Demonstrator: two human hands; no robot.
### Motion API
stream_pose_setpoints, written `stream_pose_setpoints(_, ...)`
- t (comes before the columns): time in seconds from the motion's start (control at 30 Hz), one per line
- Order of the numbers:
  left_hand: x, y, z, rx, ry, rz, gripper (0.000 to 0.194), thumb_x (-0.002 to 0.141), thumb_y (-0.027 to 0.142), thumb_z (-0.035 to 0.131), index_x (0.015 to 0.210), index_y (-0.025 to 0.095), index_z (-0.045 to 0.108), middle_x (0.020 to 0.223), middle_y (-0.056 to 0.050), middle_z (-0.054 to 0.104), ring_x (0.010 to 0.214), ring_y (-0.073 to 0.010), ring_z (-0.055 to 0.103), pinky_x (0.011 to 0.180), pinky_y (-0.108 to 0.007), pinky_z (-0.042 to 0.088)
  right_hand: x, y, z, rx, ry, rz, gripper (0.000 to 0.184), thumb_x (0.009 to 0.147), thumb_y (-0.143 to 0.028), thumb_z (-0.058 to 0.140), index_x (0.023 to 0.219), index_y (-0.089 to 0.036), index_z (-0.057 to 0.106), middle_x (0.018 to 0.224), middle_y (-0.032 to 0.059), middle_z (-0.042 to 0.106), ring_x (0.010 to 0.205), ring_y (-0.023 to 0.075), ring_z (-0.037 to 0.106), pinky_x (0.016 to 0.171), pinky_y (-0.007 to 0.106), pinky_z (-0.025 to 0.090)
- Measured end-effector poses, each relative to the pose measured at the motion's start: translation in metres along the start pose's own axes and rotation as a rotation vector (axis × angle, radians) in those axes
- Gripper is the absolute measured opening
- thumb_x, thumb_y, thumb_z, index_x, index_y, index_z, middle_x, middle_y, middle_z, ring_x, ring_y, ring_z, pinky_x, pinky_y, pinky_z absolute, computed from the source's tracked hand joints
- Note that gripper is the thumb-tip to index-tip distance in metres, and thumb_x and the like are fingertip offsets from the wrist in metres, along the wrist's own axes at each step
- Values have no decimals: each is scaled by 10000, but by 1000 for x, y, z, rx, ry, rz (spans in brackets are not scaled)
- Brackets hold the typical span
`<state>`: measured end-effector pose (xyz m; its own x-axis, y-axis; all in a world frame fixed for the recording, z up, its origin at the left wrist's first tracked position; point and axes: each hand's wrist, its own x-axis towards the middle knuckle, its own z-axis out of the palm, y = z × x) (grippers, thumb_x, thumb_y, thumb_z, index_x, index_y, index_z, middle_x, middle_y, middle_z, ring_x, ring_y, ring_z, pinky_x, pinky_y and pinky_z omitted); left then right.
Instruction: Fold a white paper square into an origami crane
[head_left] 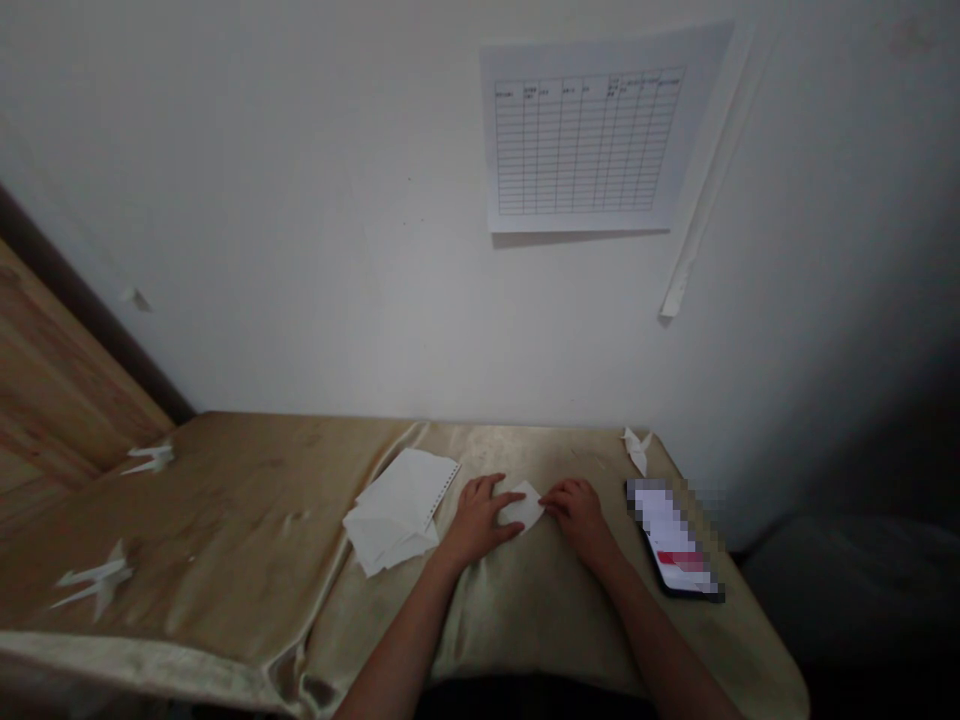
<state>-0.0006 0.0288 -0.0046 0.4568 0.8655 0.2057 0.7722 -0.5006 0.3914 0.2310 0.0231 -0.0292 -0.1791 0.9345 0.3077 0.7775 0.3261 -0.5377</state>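
Note:
A small folded piece of white paper (523, 508) lies flat on the gold cloth between my two hands. My left hand (480, 518) rests at its left side with fingers spread, the thumb and index fingertips touching the paper. At the paper's right corner, my right hand (576, 510) pinches the edge between thumb and fingers. Just left of my left hand is a pile of white paper sheets (405, 500), one with a perforated edge. The fine folds of the small piece are too small to make out.
A phone (675, 540) with its screen lit, partly pixelated, lies to the right. Behind it sits a folded paper figure (637, 450). Two paper cranes (97, 582) are on the left of the cloth-covered table (240, 520). A printed table sheet (585, 140) hangs on the wall.

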Motion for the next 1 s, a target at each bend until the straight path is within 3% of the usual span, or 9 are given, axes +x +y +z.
stream_pose_setpoints(0.17,-1,3,-2,-3,2,-8,577,746,404,821,1294,365,645,1450,-70,500,1340,-322,414,1141,-532,324,-2,-3,-3,-12,31,-18,176,883,-211,613,935,-286,764,1034,43,708,1069,227,571,992,391,371)
stream_pose_setpoints(0.37,-2,5,-1,7,15,8,474,781,408,794,1241,396,678,1447,-52,500,1344,-318,400,1145,-536,310,-4,-10,-9,35,46,-109,156,909,-216,573,923,-264,721,1091,27,714,1111,210,568,1068,415,314)
stream_pose_setpoints(0.73,-3,4,-3,6,-9,19,535,769,414,802,1284,399,656,1458,-62,488,1345,-326,399,1147,-540,310,-1,-11,-5,16,-8,3,176,929,-286,533,999,-253,691,1124,51,712,1135,238,573,1118,496,247)
stream_pose_setpoints(1.0,-4,5,-2,-12,0,24,420,813,461,755,1227,431,692,1466,-42,482,1349,-323,396,1158,-554,287,-3,-10,-10,25,-17,44,194,930,-288,499,969,-264,688,1116,49,720,1140,245,587,1149,619,129)
